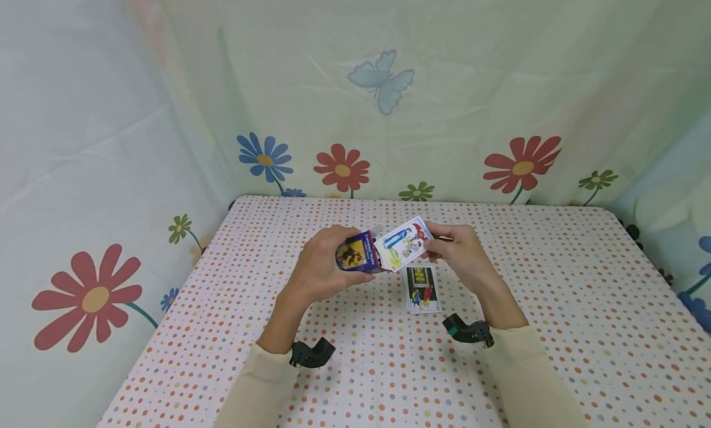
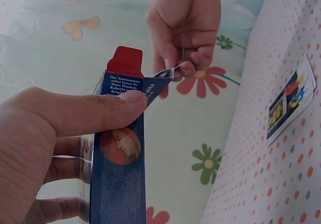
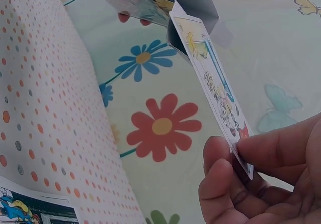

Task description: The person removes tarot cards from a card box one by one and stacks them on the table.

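Note:
My left hand grips a dark blue tarot card box, thumb along one narrow side and fingers behind. A red end flap stands raised at the box's top in the left wrist view. Between thumb and fingers, my right hand pinches a few picture cards by one end. Their other end meets the open mouth of the box; how far inside they reach cannot be told. Below the hands a stack of cards lies on the table, its top card dark with colored figures.
The table wears a white cloth with colored dots. A pale curtain printed with flowers and a butterfly hangs behind it and along the sides. Both wrists carry small black cameras.

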`<move>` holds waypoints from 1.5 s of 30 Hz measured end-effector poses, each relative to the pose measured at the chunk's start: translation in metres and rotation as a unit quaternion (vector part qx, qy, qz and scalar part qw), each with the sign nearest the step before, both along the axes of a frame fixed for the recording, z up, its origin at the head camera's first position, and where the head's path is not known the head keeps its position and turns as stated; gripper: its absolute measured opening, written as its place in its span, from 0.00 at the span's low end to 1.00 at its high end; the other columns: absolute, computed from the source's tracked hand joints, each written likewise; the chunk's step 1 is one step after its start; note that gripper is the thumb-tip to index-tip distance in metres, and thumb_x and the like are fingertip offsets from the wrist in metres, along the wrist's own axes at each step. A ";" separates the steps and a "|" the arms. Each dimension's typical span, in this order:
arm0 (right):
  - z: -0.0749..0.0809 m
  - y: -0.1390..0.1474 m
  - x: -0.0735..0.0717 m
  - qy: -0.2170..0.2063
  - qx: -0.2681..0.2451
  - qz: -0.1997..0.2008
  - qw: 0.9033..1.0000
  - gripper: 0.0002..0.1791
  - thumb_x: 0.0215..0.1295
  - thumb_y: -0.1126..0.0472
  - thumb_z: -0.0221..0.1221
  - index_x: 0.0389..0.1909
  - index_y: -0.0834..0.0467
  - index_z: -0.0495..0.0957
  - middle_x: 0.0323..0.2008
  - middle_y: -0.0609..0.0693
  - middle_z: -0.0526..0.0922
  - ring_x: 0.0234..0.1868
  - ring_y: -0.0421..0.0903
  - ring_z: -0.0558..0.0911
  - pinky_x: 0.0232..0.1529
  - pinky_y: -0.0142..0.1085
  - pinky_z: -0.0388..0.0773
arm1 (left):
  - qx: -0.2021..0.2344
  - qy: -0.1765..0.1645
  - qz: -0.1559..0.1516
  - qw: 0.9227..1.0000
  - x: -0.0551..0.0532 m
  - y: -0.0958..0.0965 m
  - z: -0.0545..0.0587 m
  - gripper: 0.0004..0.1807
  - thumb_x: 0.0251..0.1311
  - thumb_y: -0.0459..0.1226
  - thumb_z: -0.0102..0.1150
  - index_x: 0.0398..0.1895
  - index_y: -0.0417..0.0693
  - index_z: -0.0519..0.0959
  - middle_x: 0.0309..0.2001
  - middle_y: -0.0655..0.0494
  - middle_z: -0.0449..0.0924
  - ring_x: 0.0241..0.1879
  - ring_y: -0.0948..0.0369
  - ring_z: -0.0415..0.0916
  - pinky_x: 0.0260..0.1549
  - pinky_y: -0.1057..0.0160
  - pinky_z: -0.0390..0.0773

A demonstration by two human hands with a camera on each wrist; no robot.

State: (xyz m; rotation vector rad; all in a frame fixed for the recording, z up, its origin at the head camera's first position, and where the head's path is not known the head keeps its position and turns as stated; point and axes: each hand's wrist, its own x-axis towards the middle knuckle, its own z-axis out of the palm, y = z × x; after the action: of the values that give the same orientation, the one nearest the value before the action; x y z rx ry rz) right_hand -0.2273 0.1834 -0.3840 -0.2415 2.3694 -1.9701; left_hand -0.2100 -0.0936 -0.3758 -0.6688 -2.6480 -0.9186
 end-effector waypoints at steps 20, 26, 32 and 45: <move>-0.008 0.014 -0.005 0.003 0.021 -0.024 0.999 0.23 0.74 0.71 0.51 0.68 0.69 0.70 0.57 0.72 0.77 0.35 0.43 0.81 0.35 0.30 0.81 | 0.001 -0.001 -0.005 1.000 0.000 0.000 0.001 0.42 0.40 0.49 0.84 0.62 0.50 0.78 0.56 0.54 0.81 0.50 0.56 0.76 0.47 0.56 0.79; -0.016 0.018 -0.009 0.009 0.031 -0.044 0.998 0.22 0.72 0.70 0.54 0.65 0.68 0.74 0.54 0.68 0.79 0.34 0.43 0.81 0.34 0.31 0.81 | 0.000 -0.001 -0.002 1.000 0.000 -0.001 0.000 0.42 0.40 0.49 0.84 0.62 0.50 0.78 0.57 0.54 0.81 0.51 0.56 0.76 0.48 0.56 0.79; -0.021 0.020 -0.012 0.006 0.053 -0.067 0.996 0.20 0.71 0.69 0.56 0.62 0.67 0.78 0.52 0.68 0.81 0.34 0.44 0.80 0.33 0.31 0.81 | 0.004 0.003 -0.006 1.000 0.000 -0.001 0.001 0.41 0.40 0.48 0.84 0.62 0.50 0.78 0.55 0.54 0.81 0.50 0.56 0.76 0.48 0.56 0.79; -0.032 0.020 -0.017 0.009 0.129 -0.070 0.989 0.18 0.71 0.70 0.56 0.59 0.63 0.82 0.44 0.64 0.82 0.31 0.52 0.74 0.26 0.32 0.68 | 0.004 -0.002 -0.007 1.000 -0.001 -0.002 -0.001 0.42 0.41 0.49 0.84 0.62 0.49 0.78 0.56 0.54 0.81 0.50 0.56 0.76 0.48 0.56 0.79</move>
State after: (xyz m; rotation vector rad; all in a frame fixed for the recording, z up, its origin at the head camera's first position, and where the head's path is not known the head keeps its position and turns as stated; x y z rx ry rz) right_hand -0.2445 0.2030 -0.4163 -0.0831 2.6856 -1.6913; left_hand -0.2110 -0.0955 -0.3764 -0.6846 -2.6453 -0.9348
